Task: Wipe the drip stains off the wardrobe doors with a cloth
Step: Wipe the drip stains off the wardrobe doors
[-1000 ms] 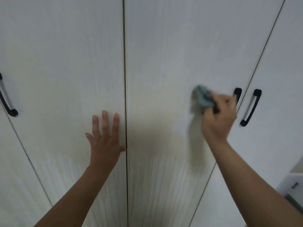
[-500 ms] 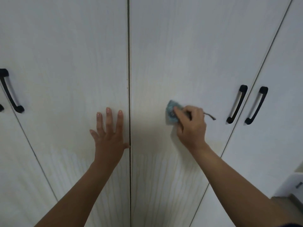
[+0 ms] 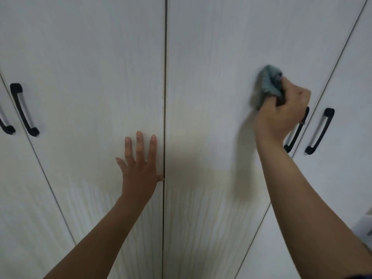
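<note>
White wardrobe doors (image 3: pixel 100 57), one hand flat on them, the other with a cloth (image 3: pixel 268 81).
The left hand (image 3: pixel 138 168) lies flat on the left middle door, fingers straight and a little spread, thumb at the gap. Pale drip stains (image 3: pixel 201 218) run down the lower part of both middle doors. Higher, the right hand (image 3: pixel 281 113) grips the crumpled grey-blue cloth against the right middle door, just beside a black handle (image 3: pixel 294 135).

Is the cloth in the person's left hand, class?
No: the right hand holds the blue-grey cloth against one wardrobe door, while the left hand lies flat, holding nothing, on the neighbouring door.
</note>
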Available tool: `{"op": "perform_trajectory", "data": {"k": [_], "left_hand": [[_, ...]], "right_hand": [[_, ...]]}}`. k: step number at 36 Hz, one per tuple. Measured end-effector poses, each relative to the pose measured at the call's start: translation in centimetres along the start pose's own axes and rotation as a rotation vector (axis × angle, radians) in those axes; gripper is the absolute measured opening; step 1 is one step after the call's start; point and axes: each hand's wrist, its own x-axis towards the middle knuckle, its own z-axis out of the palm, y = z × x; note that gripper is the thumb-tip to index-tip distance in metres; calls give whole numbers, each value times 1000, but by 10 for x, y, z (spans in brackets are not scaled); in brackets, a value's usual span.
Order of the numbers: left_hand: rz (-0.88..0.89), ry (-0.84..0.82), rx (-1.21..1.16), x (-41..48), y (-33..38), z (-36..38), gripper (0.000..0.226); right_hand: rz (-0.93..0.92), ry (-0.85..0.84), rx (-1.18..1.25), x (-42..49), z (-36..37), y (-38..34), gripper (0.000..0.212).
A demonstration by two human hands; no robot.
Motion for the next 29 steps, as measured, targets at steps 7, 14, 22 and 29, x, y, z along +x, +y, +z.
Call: {"op": "perform_trajectory", "data": {"k": [7,14,22,29], "left_hand": [[-6,1,-9,1,1,0,146],[-4,4,-20,-1,1,0,148],[-9,-11,-10,0,0,2,148],[-7,15,-10,0,-1,3,147]], "right_hand": [[-75,66,-85,-34,30,1,50],[-558,-396,-220,-112,14,30,34],[-996,-868,-245,-150,-6,73,32],[-411,-282,46,-67,28,-16,46]]}}
